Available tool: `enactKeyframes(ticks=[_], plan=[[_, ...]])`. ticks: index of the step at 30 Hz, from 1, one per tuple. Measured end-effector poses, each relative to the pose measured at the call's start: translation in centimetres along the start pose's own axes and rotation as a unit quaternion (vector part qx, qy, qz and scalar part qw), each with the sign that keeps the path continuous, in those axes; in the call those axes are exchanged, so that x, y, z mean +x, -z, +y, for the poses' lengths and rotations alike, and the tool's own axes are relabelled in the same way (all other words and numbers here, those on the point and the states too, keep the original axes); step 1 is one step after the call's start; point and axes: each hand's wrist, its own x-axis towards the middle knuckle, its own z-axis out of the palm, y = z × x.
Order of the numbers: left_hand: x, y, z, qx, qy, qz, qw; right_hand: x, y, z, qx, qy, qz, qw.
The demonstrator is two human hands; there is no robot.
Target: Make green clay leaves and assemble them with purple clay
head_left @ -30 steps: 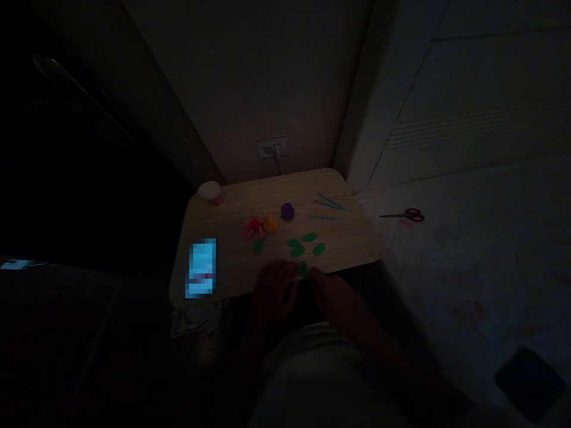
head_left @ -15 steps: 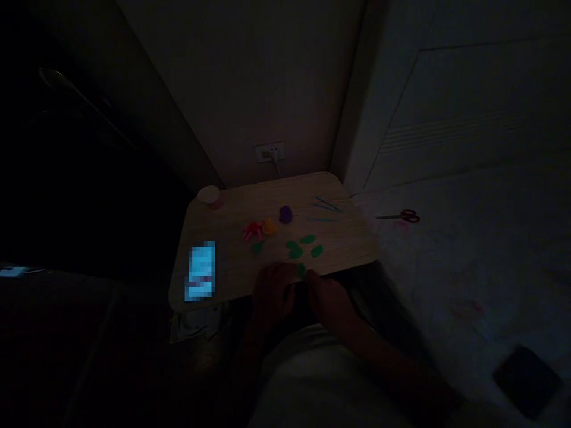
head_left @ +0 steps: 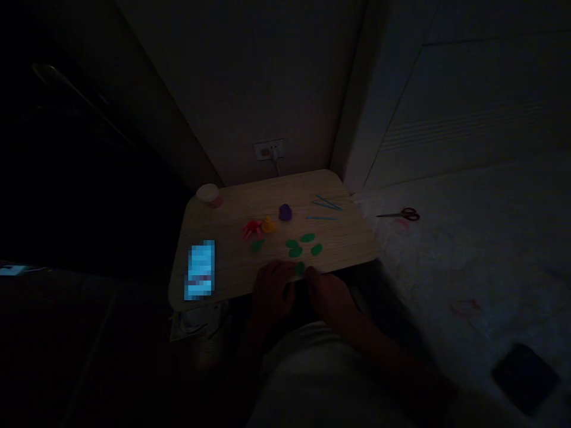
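In the dim head view, a small green modelling-clay piece lies at the table's near edge between my hands. My left hand has its curled fingers against the left side of this piece. On the other side, my right hand is closed, its fingertips at the piece's right edge; whatever they pinch is hidden. Just beyond lie several flat green leaf-shaped pieces. Further left are another green piece, a red and pink clay figure and a yellow-orange one. A purple lump sits behind them.
A lit phone-like screen, pixelated, lies on the wooden table at left. At the back left stands a paper cup. Thin blue sticks lie at right. Red-handled scissors rest on the pale surface beyond.
The view has shifted very slightly. Both hands stay around the green piece, which looks a little rounder than before; the other things lie where they were.
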Motion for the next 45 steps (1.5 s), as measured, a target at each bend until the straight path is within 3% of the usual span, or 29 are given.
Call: enactKeyframes(ticks=[18, 25, 32, 39, 45], plan=[[0.0, 0.2, 0.4, 0.016, 0.015, -0.001, 1.000, 0.4, 0.1, 0.3, 0.007, 0.011, 0.023, 1.000], [-0.1, 0.1, 0.1, 0.008, 0.007, -0.001, 1.000, 0.6, 0.5, 0.3, 0.006, 0.000, 0.006, 1.000], [0.0, 0.1, 0.1, 0.003, 0.003, 0.004, 1.000, 1.1, -0.3, 1.1, 0.004, 0.009, 0.031, 0.999], [-0.3, 0.3, 0.2, 0.021, -0.008, -0.036, 0.999, 1.3, 0.4, 1.1, 0.010, 0.014, 0.012, 1.000], [0.1, 0.5, 0.4, 0.037, 0.002, -0.046, 0.998, 1.2, 0.6, 1.3, 0.007, 0.017, 0.040, 0.999]])
